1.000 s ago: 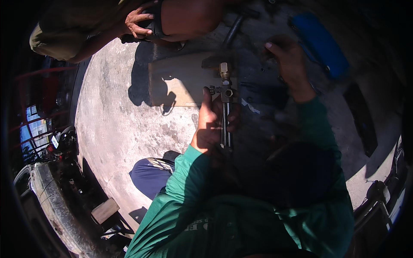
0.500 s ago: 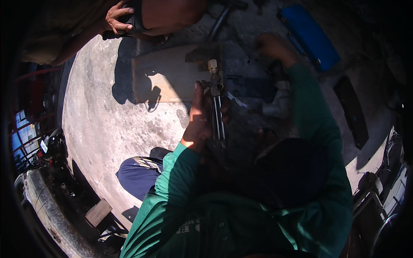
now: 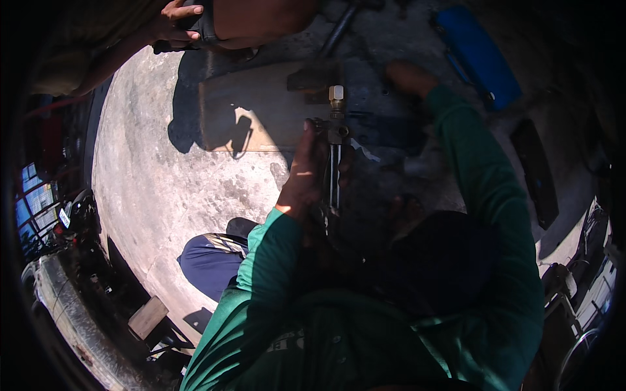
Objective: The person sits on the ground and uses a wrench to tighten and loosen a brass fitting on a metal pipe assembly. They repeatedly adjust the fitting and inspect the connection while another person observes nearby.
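Note:
My left hand point(image 3: 305, 169) is closed around a gas torch point(image 3: 335, 179). The torch points away from me, with two bright parallel tubes, a dark valve body and a brass hex nut point(image 3: 336, 95) at its far end. My left thumb lies along the side near the valve body. My right hand point(image 3: 409, 77) reaches forward to the right, low over the shaded ground beyond the torch. Its fingers are dark and blurred, so whether they hold anything is hidden. A flat board or plate point(image 3: 244, 85) lies on the ground ahead of the torch.
A hammer point(image 3: 339, 29) lies at the far side. To the right are a blue case point(image 3: 479, 58) and a dark curved metal piece point(image 3: 536, 173). Another person's hand point(image 3: 179, 23) rests near their knee at the upper left. A wooden block point(image 3: 149, 318) sits at the lower left.
The torch in my left hand has shifted slightly to the right. My right hand is still reaching forward, its forearm swung a little outward.

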The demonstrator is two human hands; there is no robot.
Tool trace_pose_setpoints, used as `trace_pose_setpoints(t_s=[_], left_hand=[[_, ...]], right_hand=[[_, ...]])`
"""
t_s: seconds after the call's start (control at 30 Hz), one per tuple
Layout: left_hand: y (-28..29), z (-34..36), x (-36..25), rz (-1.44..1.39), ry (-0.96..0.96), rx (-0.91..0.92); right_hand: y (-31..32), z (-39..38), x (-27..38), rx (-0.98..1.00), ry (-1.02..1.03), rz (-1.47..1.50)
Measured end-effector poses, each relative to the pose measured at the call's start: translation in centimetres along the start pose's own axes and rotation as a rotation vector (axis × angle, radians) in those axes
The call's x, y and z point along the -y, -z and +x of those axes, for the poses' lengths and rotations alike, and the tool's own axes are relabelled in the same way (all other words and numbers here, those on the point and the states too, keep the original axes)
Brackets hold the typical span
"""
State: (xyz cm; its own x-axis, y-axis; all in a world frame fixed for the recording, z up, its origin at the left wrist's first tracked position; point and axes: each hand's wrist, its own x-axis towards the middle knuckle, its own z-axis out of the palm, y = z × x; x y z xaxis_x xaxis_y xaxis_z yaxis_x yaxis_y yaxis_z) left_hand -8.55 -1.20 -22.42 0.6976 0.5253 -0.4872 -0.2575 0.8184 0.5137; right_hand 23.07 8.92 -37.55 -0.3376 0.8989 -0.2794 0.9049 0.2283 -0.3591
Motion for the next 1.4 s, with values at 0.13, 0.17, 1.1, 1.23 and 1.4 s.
trace_pose_setpoints(t_s=[0.13, 0.17, 1.1, 1.23, 1.4], left_hand=[[0.4, 0.4, -0.3, -0.019, -0.004, 0.146], [0.5, 0.5, -0.3, -0.039, -0.009, 0.166], [-1.9, 0.0, -0.1, 0.635, -0.374, -0.381], [-2.0, 0.0, -0.2, 0.568, -0.352, -0.338], [-1.3, 0.3, 0.2, 0.602, -0.433, -0.319]], right_hand=[[-1.1, -0.1, -0.7, -0.044, -0.003, 0.030], [-1.2, 0.0, -0.8, -0.023, 0.007, 0.016], [-1.1, -12.6, 18.9, 0.129, -0.092, 2.428], [-1.6, -12.5, 19.2, 0.158, -0.077, 2.497], [-1.5, -12.8, 19.3, 0.189, -0.074, 2.525]])
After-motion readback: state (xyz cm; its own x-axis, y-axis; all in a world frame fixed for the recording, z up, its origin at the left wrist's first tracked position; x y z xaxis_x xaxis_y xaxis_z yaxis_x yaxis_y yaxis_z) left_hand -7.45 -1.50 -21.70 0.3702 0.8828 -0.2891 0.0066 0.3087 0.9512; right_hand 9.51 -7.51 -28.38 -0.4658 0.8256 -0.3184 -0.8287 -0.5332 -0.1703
